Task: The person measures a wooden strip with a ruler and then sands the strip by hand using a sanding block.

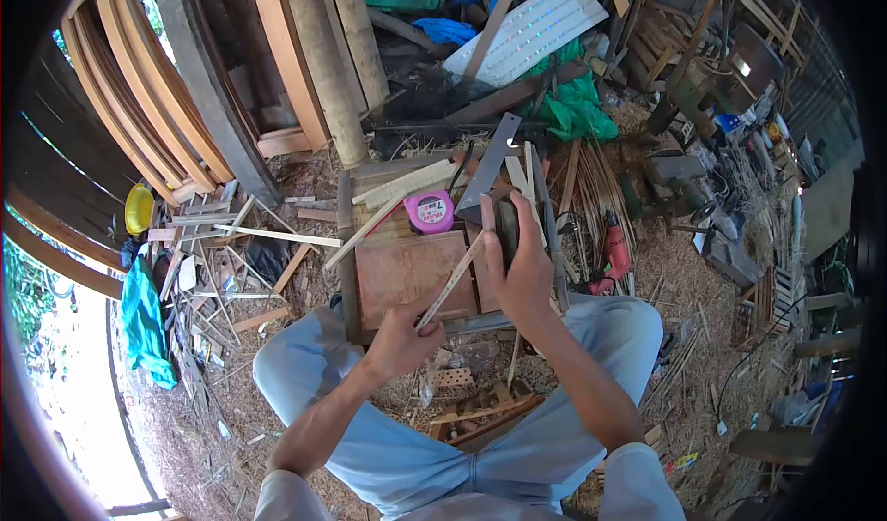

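Observation:
My left hand [404, 341] is closed around the lower end of a thin, pale wooden strip [450, 285], which slants up to the right. In my right hand [519, 276] is a try square [488, 165], gripped by its dark stock, with its metal blade pointing up and away. The strip's upper end lies right by the fingers of my right hand. A pink tape measure [430, 212] sits on the low wooden bench [346, 285] between my knees, just beyond a reddish-brown board [397, 276]. More pale strips [404, 184] lie at the bench's far side.
A red power drill [614, 248] rests on the ground to the right. Wood scraps [208, 230] and shavings litter the floor at left. Curved timber frames [148, 87] and posts [319, 59] stand at the back left. A white ribbed panel [531, 31] leans behind the bench near green sheeting [577, 105].

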A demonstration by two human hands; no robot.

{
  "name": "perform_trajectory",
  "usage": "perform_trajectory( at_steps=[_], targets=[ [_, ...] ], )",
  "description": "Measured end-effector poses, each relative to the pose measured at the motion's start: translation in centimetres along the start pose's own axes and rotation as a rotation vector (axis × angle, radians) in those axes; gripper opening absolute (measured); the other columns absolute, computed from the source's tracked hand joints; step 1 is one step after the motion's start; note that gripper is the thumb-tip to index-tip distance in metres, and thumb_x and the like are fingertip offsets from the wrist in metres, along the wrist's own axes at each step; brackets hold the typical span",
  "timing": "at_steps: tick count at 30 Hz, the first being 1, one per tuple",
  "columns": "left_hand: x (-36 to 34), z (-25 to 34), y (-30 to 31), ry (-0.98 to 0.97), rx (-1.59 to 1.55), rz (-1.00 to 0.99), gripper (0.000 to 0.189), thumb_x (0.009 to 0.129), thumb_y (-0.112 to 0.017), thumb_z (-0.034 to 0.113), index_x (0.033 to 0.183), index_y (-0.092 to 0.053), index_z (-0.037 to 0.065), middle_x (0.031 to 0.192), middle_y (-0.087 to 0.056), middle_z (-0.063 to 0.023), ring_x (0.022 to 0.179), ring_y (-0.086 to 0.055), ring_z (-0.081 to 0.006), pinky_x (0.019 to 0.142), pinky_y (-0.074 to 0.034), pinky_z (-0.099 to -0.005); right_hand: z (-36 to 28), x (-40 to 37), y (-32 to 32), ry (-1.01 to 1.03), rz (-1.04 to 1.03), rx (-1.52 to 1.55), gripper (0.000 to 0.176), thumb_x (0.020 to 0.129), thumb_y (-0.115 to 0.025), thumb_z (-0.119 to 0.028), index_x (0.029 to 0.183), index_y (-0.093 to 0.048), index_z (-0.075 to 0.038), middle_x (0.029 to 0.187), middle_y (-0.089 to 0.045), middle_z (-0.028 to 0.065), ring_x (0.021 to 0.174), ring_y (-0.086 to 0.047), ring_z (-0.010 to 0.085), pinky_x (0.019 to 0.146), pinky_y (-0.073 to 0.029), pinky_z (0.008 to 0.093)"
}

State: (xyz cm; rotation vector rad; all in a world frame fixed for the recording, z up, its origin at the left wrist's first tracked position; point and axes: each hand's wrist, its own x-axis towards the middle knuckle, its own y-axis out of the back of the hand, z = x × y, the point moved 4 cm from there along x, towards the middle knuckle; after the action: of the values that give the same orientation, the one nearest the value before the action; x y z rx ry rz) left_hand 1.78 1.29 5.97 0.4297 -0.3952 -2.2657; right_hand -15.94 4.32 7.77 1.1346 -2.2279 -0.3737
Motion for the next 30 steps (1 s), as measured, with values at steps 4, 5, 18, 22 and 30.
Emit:
perform_trajectory(
  at_steps=[4,5,18,22,30],
  targets=[
    [0.4,-0.6,-0.7,-0.155,0.050,0.020,0.073,0.075,-0.057,-0.001,0.144,-0.043,0.015,0.059,-0.038,-0.0012,0.057,-0.041,-0.0087,0.060,-0.044,-0.0253,-0.8,-3.2,-0.8,0.252,-0.085,-0.174,0.054,0.093,-0.058,-0.024,0.140,-0.037,-0.008,0.114,-0.054,0.0248,0.093,-0.060,0.0419,0.070,-0.051,0.0481],
    [0.4,-0.8,-0.6,-0.255,0.095,0.050,0.074,0.074,-0.057,-0.002,0.145,-0.041,0.014,0.059,-0.039,-0.0017,0.056,-0.040,-0.0101,0.059,-0.043,-0.0248,-0.5,-3.2,-1.1,0.265,-0.104,-0.169,0.055,0.093,-0.057,-0.024,0.141,-0.037,-0.007,0.117,-0.053,0.0266,0.094,-0.060,0.0423,0.071,-0.051,0.0480],
    [0.3,0.5,-1.8,-0.059,0.068,-0.021,0.064,0.073,-0.058,-0.001,0.136,-0.050,0.006,0.060,-0.047,-0.0084,0.056,-0.050,-0.0131,0.062,-0.049,-0.0302,0.3,0.9,1.4,-0.165,0.033,0.065,0.066,0.092,-0.059,-0.028,0.144,-0.028,-0.001,0.116,-0.054,0.0278,0.102,-0.058,0.0454,0.086,-0.045,0.0553],
    [1.1,-0.7,-1.8,-0.194,0.050,0.061,0.063,0.074,-0.057,-0.001,0.136,-0.051,0.008,0.060,-0.044,-0.0046,0.057,-0.046,-0.0101,0.058,-0.045,-0.0281,-2.1,-4.8,-0.5,0.152,-0.137,-0.175,0.059,0.094,-0.056,-0.023,0.138,-0.031,0.007,0.125,-0.048,0.0323,0.118,-0.049,0.0483,0.094,-0.045,0.0465],
    [0.7,0.4,-1.5,0.012,-0.019,-0.003,0.061,0.074,-0.057,0.000,0.134,-0.055,0.011,0.060,-0.041,-0.0011,0.058,-0.045,-0.0071,0.057,-0.043,-0.0267,-2.4,-4.7,-0.5,0.210,-0.035,-0.337,0.056,0.094,-0.056,-0.024,0.140,-0.034,0.000,0.125,-0.050,0.0299,0.111,-0.054,0.0480,0.087,-0.047,0.0492]
  ],
)
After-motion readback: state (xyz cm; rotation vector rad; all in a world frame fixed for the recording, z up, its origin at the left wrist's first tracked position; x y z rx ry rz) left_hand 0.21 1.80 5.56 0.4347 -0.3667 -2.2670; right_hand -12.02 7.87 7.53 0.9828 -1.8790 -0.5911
